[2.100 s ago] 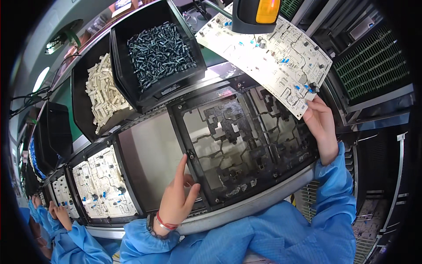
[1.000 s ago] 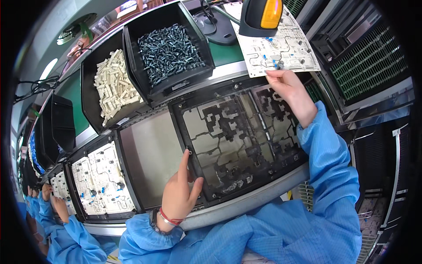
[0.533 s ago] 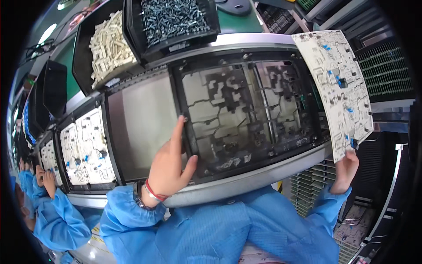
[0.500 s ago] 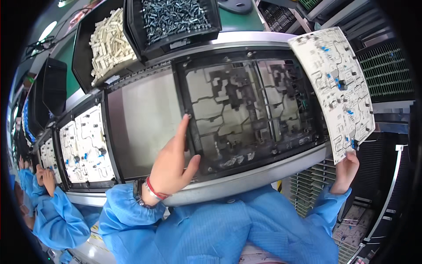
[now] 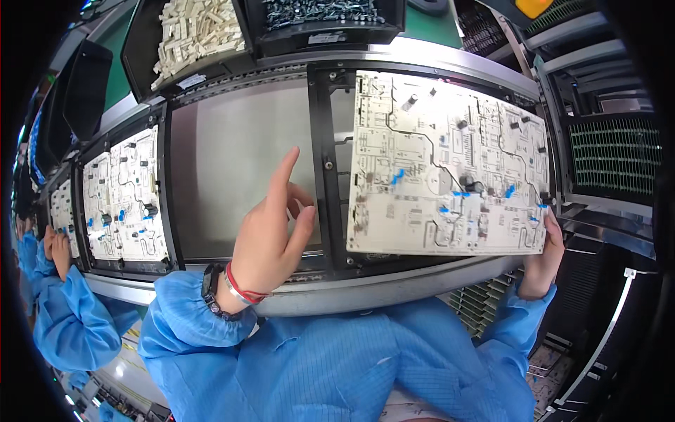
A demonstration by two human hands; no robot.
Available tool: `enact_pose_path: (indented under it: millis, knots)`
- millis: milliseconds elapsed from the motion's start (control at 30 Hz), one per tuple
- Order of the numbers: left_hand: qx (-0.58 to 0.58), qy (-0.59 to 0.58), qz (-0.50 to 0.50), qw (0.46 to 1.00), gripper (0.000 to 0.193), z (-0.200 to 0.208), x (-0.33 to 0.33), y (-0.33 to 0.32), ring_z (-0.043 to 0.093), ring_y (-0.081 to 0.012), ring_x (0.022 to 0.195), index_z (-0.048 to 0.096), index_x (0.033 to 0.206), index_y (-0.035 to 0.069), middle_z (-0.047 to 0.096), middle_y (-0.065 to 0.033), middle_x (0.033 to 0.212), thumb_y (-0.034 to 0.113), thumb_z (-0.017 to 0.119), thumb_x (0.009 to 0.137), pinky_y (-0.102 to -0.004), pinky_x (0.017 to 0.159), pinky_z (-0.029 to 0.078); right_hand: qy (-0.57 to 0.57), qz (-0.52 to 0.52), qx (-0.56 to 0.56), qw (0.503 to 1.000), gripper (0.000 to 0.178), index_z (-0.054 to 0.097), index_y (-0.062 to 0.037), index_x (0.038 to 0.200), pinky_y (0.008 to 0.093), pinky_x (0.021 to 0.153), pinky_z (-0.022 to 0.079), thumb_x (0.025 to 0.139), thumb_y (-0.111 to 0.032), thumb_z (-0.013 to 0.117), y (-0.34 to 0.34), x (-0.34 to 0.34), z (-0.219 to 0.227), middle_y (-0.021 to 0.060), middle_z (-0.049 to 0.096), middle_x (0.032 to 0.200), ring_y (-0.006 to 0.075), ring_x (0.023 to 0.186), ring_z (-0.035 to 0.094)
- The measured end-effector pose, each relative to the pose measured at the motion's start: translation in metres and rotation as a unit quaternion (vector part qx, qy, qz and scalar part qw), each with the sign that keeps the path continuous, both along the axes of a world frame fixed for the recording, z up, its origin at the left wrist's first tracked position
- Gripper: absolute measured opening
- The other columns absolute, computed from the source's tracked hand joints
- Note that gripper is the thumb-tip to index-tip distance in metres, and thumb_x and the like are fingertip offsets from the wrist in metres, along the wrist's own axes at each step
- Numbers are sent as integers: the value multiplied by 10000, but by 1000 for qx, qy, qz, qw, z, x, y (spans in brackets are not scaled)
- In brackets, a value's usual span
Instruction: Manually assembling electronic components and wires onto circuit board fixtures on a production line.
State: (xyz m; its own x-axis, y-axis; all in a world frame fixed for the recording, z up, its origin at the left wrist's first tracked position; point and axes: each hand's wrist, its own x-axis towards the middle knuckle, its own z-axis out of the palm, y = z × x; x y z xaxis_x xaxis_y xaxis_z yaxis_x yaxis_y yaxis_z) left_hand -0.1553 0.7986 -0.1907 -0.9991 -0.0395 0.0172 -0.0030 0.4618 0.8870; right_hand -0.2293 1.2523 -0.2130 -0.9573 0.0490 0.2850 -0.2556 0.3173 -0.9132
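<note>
The wearer's hands point(image 5: 267, 235) numbered two, the white boards point(image 5: 450, 155) along the rail point(image 5: 394, 286) three; beyond stood one bin point(image 5: 225, 68) of white parts point(image 5: 200, 35) and one of dark parts point(image 5: 323, 10).

Your right hand point(image 5: 543, 259) is at the near right corner of a circuit board point(image 5: 450, 165), which lies over the fixture frame point(image 5: 322, 126). Left of that is a flat panel point(image 5: 235, 155), your left hand point(image 5: 267, 228) over its near right part. Further left, a second board point(image 5: 123, 197) sits in another frame point(image 5: 167, 183), a co-worker's hands point(image 5: 60, 247) beyond it. Two part bins point(image 5: 351, 36) stand side by side on the far side, a rail point(image 5: 408, 285) runs nearest you, and a rack point(image 5: 615, 162) stands right.
</note>
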Motion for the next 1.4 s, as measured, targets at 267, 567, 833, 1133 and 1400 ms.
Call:
enact_pose_path:
  millis: [267, 567, 833, 1133, 1400]
  knots:
    - [-22, 43, 0, 999, 679, -4, -1, -4, 582, -236, 699, 232, 1435, 12, 601, -109, 884, 3, 558, 839, -329, 649, 473, -203, -53, -284, 936, 378, 495, 66, 1260, 343, 984, 437, 910, -78, 516, -22, -37, 21, 149, 578, 1222, 230, 1124, 567]
    - [-26, 54, -10, 998, 712, 1, 1, 1, 586, -237, 714, 212, 1445, 11, 594, -112, 898, 3, 568, 828, -331, 655, 473, -237, -26, -245, 940, 376, 483, 63, 1272, 341, 976, 441, 925, -79, 513, -18, -46, 27, 150, 592, 1203, 227, 1111, 577]
    - [-15, 18, 8, 1000, 708, 7, -2, 9, 560, -231, 736, 233, 1437, 1, 570, -121, 933, -5, 575, 818, -319, 684, 466, -192, 33, -75, 978, 462, 395, 53, 1365, 297, 1016, 357, 925, -41, 499, -71, -32, 45, 154, 515, 1300, 191, 1178, 507]
    - [-62, 127, -6, 990, 649, 3, -18, 14, 499, -292, 1006, 350, 1378, -15, 495, -185, 1151, -65, 555, 764, -358, 898, 406, 3, 16, 434, 901, 400, 484, 46, 1258, 313, 1046, 265, 898, -111, 555, -56, -40, 42, 111, 421, 1295, 242, 1210, 379]
    - [-79, 143, 15, 986, 588, -1, -24, 16, 503, -280, 1077, 414, 1323, -34, 488, -186, 1218, -73, 525, 747, -357, 900, 403, 24, 12, 460, 887, 626, 451, -55, 1365, 400, 995, 285, 809, -226, 684, -78, -37, 35, 153, 425, 1223, 321, 1109, 346]
